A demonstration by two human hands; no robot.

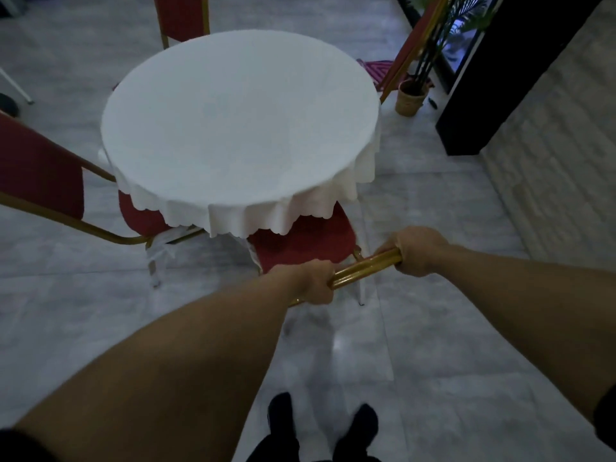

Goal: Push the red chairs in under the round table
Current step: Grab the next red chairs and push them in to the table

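The gold metal top rail (365,267) of the near red-cushioned chair (301,240) is gripped by both hands: the left hand (311,281) is closed round its left end, the right hand (418,250) round its right end. The chair's seat is tucked partly beneath the round table draped in a white scalloped cloth (240,128). Another red chair (40,171) is seen at the left, its seat also partly under the cloth.

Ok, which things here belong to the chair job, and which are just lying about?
Job: round table; near chair gripped by left hand and right hand; left chair; far chair.
Lying about: potted plant; pink mat.
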